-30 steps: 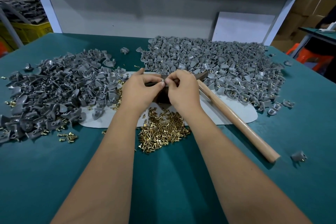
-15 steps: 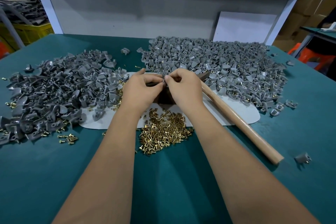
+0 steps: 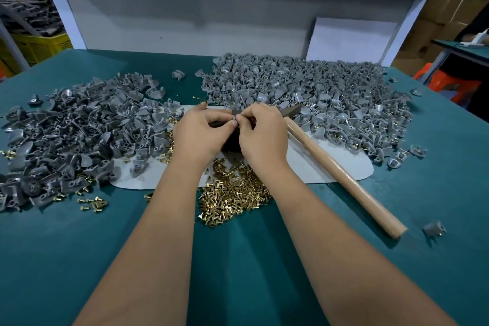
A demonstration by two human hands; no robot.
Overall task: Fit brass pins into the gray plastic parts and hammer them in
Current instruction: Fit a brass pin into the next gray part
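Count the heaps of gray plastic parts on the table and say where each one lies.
2. The left heap lies left of the hands; the right heap spreads behind and right of them. A few loose parts lie outside both, and the hands may hide others.

pins (image 3: 232, 193) lie nearest the person, between two part heaps: one left (image 3: 74, 135), one right (image 3: 312, 98); hammer (image 3: 341, 177) lies right of the pins.

Gray plastic parts (image 3: 304, 92), brass-gold pins (image 3: 235, 193), teal table (image 3: 79, 259), pale wooden hammer handle (image 3: 341, 177).
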